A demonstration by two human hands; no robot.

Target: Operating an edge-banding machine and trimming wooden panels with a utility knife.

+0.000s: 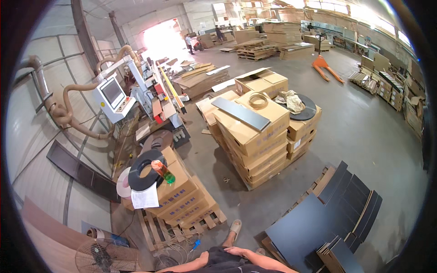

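My left hand [203,258] is at the lower edge against my dark shorts [219,255]; its fingers are hidden, so I cannot see whether it holds anything. My right hand [234,251] lies on the shorts with its fingers stretched out and nothing visible in it. A blue connector [196,245] on a tangle of cable lies on the floor near my left hand. To the right of my right hand is a stack of dark grey panels [302,227].
Stacked cartons [255,132] stand ahead, a grey panel [241,113] on top. More cartons [182,200] sit on a wooden pallet at left, bearing black rolls [136,175] and a green-orange bottle [164,172]. A machine console [114,98], fan [107,255] and orange pallet jack [321,63] are around.
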